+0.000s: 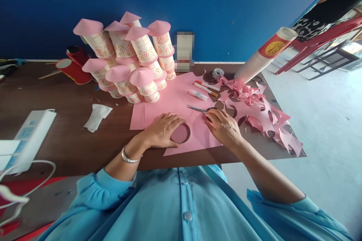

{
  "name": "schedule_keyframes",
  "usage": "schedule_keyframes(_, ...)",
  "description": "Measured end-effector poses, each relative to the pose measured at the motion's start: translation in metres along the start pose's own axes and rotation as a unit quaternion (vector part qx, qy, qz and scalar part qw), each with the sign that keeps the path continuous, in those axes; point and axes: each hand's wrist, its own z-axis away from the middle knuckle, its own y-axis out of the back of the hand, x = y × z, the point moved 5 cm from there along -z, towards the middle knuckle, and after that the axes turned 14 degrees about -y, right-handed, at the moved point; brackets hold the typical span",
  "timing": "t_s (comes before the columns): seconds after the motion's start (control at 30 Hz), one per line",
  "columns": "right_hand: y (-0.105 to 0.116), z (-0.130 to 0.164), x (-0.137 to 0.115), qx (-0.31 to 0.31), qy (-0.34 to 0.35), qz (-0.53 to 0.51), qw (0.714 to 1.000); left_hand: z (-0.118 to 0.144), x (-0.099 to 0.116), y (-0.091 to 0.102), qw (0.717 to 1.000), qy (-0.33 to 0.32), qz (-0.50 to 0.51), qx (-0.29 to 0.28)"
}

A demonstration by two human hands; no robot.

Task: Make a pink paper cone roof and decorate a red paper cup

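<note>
Left hand [164, 130] lies flat, fingers curled around a round lid-like template [180, 133] on the pink paper sheet [181, 101], pinning both to the surface [70, 120]. Right hand [223, 126] closes on something small beside the scissors [199, 109]; which, I cannot tell. Risk, as judged: template slides if pressure eases, spoiling the circle. Paper cups [144, 51] capped with pink cones, contents hidden; sleeve of stacked cups [263, 56] lies tilted.

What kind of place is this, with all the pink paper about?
Probably a craft table in a classroom or workshop: pink-roofed paper cups stacked by the blue wall, steel scissors, and cut pink paper scraps.
</note>
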Motion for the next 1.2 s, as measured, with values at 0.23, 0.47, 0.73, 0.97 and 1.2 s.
schedule_keyframes(0.23, 0.007, 0.003, -0.018, -0.034, 0.053, -0.048, 0.997, 0.02, -0.021, 0.033, 0.986, 0.044, -0.098, 0.13)
schedule_keyframes(0.47, -0.001, -0.015, -0.055, -0.145, 0.101, -0.047, 0.983, 0.035, -0.04, 0.031, 0.985, 0.082, -0.117, 0.101)
schedule_keyframes(0.73, -0.008, -0.037, -0.059, -0.251, 0.113, -0.035, 0.961, 0.035, -0.044, 0.027, 0.986, 0.095, -0.073, 0.117)
schedule_keyframes(0.97, 0.006, -0.045, -0.045, -0.278, 0.092, -0.124, 0.948, 0.033, -0.045, 0.03, 0.986, 0.068, -0.032, 0.148)
schedule_keyframes(1.2, 0.04, -0.056, 0.003, -0.252, 0.024, -0.158, 0.954, 0.032, -0.047, 0.032, 0.975, 0.078, -0.042, 0.202)
